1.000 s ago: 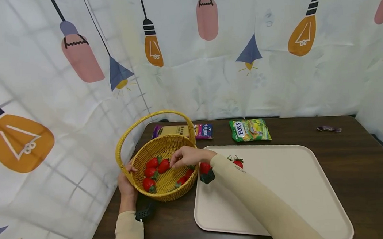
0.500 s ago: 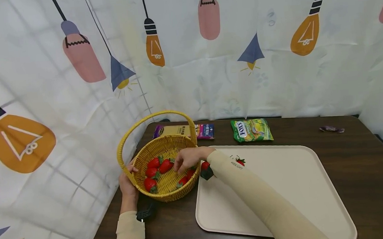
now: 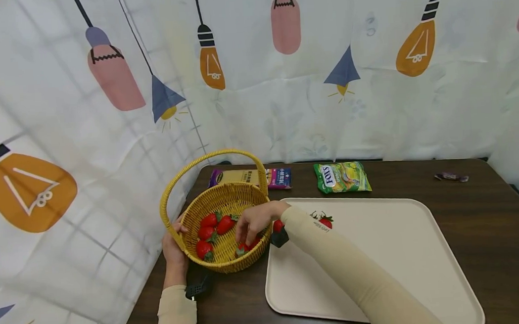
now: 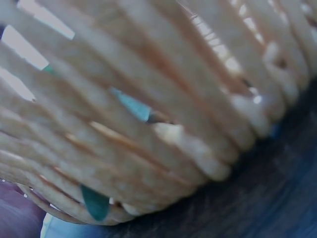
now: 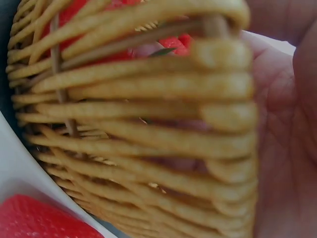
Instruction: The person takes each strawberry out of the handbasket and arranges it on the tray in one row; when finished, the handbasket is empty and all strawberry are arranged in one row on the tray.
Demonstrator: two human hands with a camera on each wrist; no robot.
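A yellow woven basket (image 3: 223, 261) with an arched handle stands at the left of the table, with several red strawberries (image 3: 207, 233) inside. On its left side my left hand (image 3: 173, 249) grips the rim, thumb over the top edge. My right hand (image 3: 255, 220) reaches down inside the right wall, its thumb and fingertips around a strawberry (image 3: 241, 249) close to another one. The right wrist view has the basket wall (image 5: 148, 119) in front of my palm (image 5: 282, 134), hiding the fingertips. Weave of the basket (image 4: 148, 74) fills the left wrist view.
A cream tray (image 3: 381, 253) lies right of the basket, with strawberries (image 3: 326, 221) partly hidden by my right sleeve. Behind are a purple-and-gold snack packet (image 3: 278, 178), a green candy bag (image 3: 342, 177) and a small dark wrapped candy (image 3: 451, 177). A patterned curtain (image 3: 265, 107) surrounds the table.
My right hand has moved from beside the middle strawberry to the basket's right side and lowered onto a strawberry there. My left hand keeps its grip on the rim.
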